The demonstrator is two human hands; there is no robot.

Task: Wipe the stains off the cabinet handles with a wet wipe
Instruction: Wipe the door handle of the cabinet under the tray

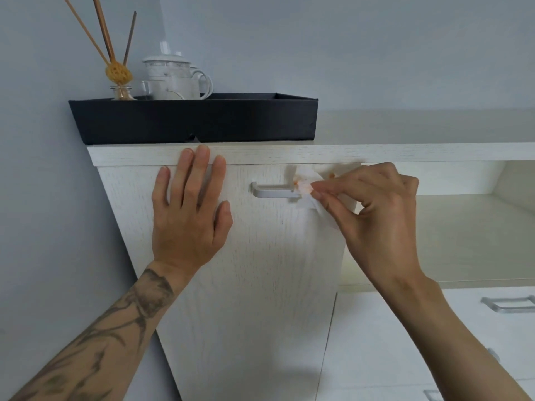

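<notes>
Grey wall on your left; your left hand lies released, flat on the pale wood-grain cabinet door. Its brushed metal handle is bar-shaped. Your right hand pinches a thin white wet wipe, orange-smeared, against the handle's right end.

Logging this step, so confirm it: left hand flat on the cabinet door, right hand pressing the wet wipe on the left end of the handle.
Not quite. In the head view, the right hand presses the wet wipe on the right end of the handle. The left hand does lie flat on the cabinet door.
</notes>
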